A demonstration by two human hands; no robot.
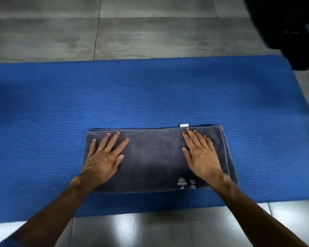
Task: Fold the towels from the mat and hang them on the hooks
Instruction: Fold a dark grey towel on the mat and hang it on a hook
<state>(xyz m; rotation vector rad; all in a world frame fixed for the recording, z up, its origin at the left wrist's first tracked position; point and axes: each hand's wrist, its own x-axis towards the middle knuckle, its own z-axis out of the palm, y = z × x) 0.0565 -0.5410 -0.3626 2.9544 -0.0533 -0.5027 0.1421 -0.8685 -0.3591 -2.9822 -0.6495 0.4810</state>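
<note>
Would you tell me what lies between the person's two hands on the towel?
In the head view, only bare grey towel lies between the left hand and the right hand; both press flat on it.

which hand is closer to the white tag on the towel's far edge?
Right. The right hand lies flat on the grey towel, fingertips just below the white tag. The left hand lies flat near the towel's left end, well away from the tag.

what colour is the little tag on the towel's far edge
White tag, on the dark grey towel; seen in the head view.
</note>
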